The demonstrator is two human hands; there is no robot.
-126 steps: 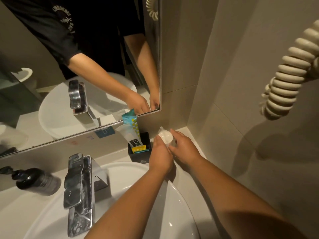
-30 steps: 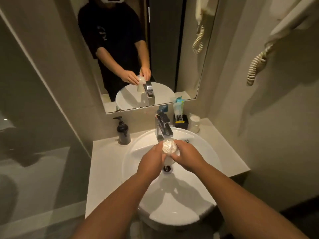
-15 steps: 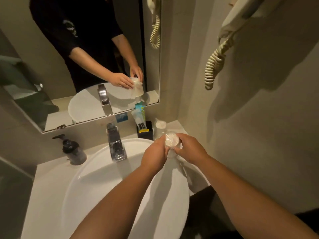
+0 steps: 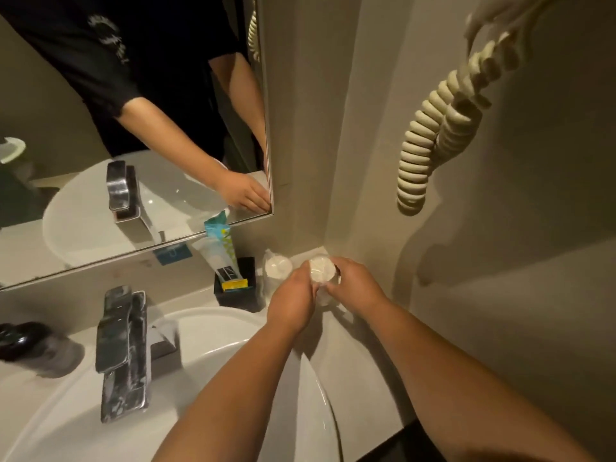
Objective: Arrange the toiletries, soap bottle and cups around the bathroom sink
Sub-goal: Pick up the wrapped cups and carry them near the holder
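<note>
My left hand [image 4: 291,303] and my right hand [image 4: 355,285] both grip a small wrapped white cup [image 4: 321,270] in the back right corner of the counter. A second wrapped cup [image 4: 277,268] stands just left of it. Left of that, a black holder [image 4: 238,293] carries upright toiletry packets [image 4: 221,253]. The dark soap bottle [image 4: 36,345] sits at the far left behind the white sink [image 4: 233,331]. I cannot tell whether the held cup touches the counter.
A chrome tap [image 4: 121,348] rises at the back of the sink. The mirror [image 4: 133,128] hangs above the counter. A coiled cream cord [image 4: 433,135] hangs on the right wall. The counter ends close to the right wall.
Both hands have carried the cup from above the sink basin to the back right corner, beside the other cup. The view has closed in on the counter.
</note>
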